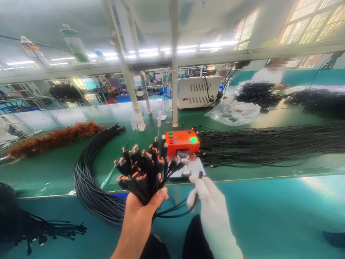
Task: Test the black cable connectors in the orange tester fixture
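A thick bundle of black cables (147,172) is gripped in my bare left hand (142,212), its connector ends fanned upward with orange showing in their tips. My right hand (210,205), in a white glove, pinches one black cable (194,203) near its connector, to the right of the bundle. Just beyond my hands stands an orange box (182,142) with a lit green light, two green buttons and a red one. A metal plate (198,168) with a small fixture (182,154) lies at its front. The bundle's long cables (88,183) curve away left over the table edge.
Loose black cables (269,144) cover the green table (231,174) at right. Behind are a white metal case (198,91), a clear plastic bag (233,111) and shelf posts (174,64). Brown bristly material (56,138) lies left; more cables (32,223) hang lower left. A person (269,73) sits back right.
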Demonstrator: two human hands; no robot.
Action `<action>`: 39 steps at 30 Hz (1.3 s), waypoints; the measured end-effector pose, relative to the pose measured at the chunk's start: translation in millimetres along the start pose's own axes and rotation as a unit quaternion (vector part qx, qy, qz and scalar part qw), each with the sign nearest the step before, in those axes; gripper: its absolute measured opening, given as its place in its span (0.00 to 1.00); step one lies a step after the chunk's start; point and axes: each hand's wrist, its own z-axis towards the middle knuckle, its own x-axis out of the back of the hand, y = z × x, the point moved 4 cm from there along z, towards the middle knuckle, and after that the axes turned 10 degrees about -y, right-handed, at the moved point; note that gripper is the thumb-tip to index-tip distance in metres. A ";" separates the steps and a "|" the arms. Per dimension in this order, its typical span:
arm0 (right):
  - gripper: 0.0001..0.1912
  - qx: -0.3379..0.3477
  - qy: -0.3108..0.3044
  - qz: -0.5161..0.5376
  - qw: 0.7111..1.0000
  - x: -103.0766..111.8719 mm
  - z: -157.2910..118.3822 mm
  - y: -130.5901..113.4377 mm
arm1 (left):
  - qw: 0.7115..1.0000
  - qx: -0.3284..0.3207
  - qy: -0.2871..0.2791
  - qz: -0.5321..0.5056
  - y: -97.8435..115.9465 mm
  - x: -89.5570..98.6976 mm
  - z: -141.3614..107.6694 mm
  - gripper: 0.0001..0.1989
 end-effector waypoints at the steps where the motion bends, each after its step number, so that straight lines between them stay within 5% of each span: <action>1: 0.14 -0.025 -0.015 -0.003 1.000 3.8 4.2 5.7 | 1.000 0.004 0.001 0.003 2.2 0.4 -2.0 0.07; 10: 0.15 -0.112 -0.150 0.124 0.974 7.7 35.3 74.4 | 0.996 -0.056 0.017 -0.067 17.1 -10.4 -11.0 0.05; 13: 0.15 -0.129 -0.165 0.151 0.966 6.5 41.6 82.5 | 0.997 -0.054 0.018 -0.058 17.9 -10.6 -10.9 0.13; 16: 0.16 -0.129 -0.159 0.175 0.963 6.4 46.6 85.9 | 0.999 -0.025 -0.005 -0.041 16.3 -8.2 -10.3 0.21; 22: 0.18 -0.119 -0.139 0.193 0.964 5.1 53.9 91.6 | 0.999 -0.003 -0.017 -0.032 12.2 -4.0 -8.2 0.10; 39: 0.18 -0.119 -0.186 0.110 0.969 16.4 33.7 66.3 | 0.994 0.005 -0.033 -0.101 9.8 -12.0 1.2 0.09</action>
